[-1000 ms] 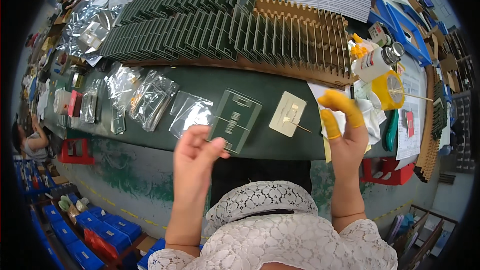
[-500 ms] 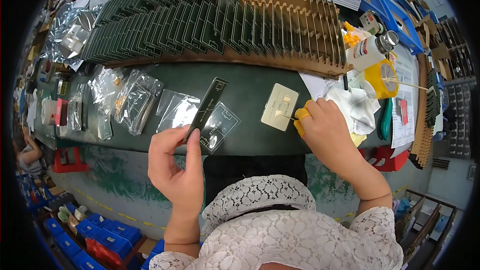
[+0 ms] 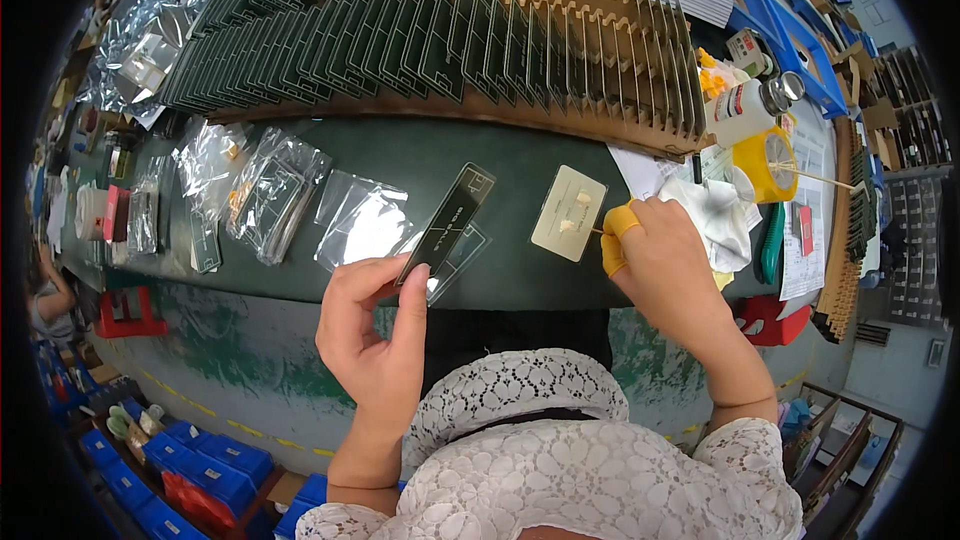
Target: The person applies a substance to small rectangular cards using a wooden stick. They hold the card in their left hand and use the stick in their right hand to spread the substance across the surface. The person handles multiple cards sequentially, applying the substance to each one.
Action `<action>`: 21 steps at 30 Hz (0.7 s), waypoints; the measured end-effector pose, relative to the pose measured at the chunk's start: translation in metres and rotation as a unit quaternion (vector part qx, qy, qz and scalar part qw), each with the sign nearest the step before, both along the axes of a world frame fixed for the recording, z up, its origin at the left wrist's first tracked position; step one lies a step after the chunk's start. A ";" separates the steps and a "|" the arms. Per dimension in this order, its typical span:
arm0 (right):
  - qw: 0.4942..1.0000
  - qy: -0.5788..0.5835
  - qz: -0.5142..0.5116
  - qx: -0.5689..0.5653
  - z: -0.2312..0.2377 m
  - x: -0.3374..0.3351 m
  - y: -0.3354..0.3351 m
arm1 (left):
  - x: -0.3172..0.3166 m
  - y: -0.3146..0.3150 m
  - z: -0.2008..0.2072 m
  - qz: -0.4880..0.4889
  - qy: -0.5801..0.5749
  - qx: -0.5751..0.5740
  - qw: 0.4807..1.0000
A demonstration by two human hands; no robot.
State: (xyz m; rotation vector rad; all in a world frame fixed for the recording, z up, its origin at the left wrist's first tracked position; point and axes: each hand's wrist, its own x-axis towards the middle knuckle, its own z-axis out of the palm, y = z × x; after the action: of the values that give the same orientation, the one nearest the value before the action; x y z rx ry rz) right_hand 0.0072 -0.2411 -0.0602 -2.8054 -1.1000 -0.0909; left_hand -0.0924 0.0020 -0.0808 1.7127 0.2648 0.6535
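My left hand [image 3: 372, 330] pinches the lower end of a narrow dark green panel [image 3: 452, 220], held tilted above the table, with pale outlines and lettering on its face. Under it, partly covered, lies another dark panel [image 3: 470, 248] with a clear edge. My right hand [image 3: 668, 255], yellow covers on two of its fingers, is closed round a thin stick [image 3: 598, 231]; most of the stick is hidden in the fingers. Its tip is at the right edge of a beige card [image 3: 560, 234] bearing small pale smears.
A long brown slotted rack [image 3: 600, 125] full of upright dark panels spans the back. Clear plastic bags [image 3: 275, 195] lie to the left. On the right are a white cloth [image 3: 715, 225], a bottle [image 3: 738, 112], a yellow roll [image 3: 765, 165] and green-handled tool [image 3: 770, 245].
My left hand has moved right with the panel, which leans further right and covers more of the panel beneath. My right hand has drawn the stick from the card's smears to its edge.
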 end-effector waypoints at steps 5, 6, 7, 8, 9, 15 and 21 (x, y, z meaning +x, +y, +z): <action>0.997 0.005 -0.011 0.073 -0.005 -0.002 -0.004 | 0.003 -0.004 0.001 -0.006 -0.003 0.003 1.000; 0.996 0.005 -0.009 0.087 -0.009 -0.003 -0.005 | 0.004 -0.006 0.001 -0.009 -0.007 0.007 1.000; 0.995 0.005 -0.007 0.100 -0.011 -0.003 -0.005 | 0.004 -0.007 0.001 -0.011 -0.011 0.012 1.000; 0.994 0.000 -0.004 0.107 -0.013 -0.003 -0.006 | 0.004 -0.007 0.001 -0.023 -0.009 0.021 0.999; 0.994 -0.006 -0.001 0.113 -0.014 -0.003 -0.006 | 0.004 -0.006 0.000 -0.036 -0.006 0.031 0.999; 0.993 -0.021 0.008 0.114 -0.019 -0.001 -0.008 | 0.004 -0.010 0.002 -0.054 0.002 0.050 0.997; 0.994 -0.015 0.007 0.106 -0.022 -0.001 -0.009 | 0.007 -0.015 0.002 -0.026 -0.007 0.051 0.998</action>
State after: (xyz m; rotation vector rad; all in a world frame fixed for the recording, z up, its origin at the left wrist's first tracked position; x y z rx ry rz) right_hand 0.0058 -0.2501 -0.0825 -2.6162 -1.0499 -0.2356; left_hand -0.0858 -0.0129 -0.0785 1.8063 0.1794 0.6505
